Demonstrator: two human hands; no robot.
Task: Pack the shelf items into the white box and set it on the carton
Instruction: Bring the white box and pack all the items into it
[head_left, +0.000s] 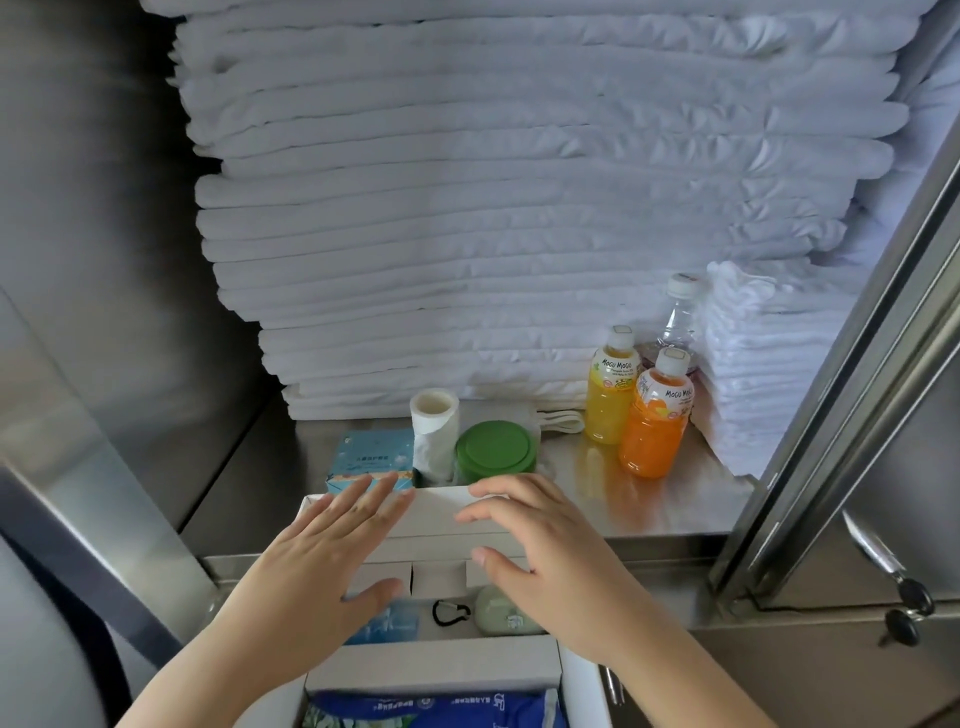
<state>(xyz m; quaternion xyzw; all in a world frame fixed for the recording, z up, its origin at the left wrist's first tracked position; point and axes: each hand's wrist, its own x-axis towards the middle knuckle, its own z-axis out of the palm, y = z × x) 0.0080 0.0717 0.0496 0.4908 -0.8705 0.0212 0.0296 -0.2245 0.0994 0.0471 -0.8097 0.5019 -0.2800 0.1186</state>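
The white box (441, 512) rests at the front edge of the steel shelf, its lid flap tipped partly down. My left hand (332, 551) lies on the flap's left part with straight fingers, thumb at its front tab. My right hand (535, 540) presses the right part, fingers spread. Under the flap, inside the box, show a blue packet (392, 621), a black carabiner (449, 612) and a pale green case (501, 616). Behind the box stand a blue tissue pack (371, 457), a paper roll (435, 434), a green-lidded jar (496, 449), and yellow (610, 387) and orange (655, 415) drink bottles.
A tall stack of folded white linen (493, 208) fills the back of the steel cabinet; a smaller pile (753, 374) sits right. A clear water bottle (678, 317) stands behind the drinks. The cabinet door (857, 415) with lock hangs open right. Blue packets (436, 706) lie below.
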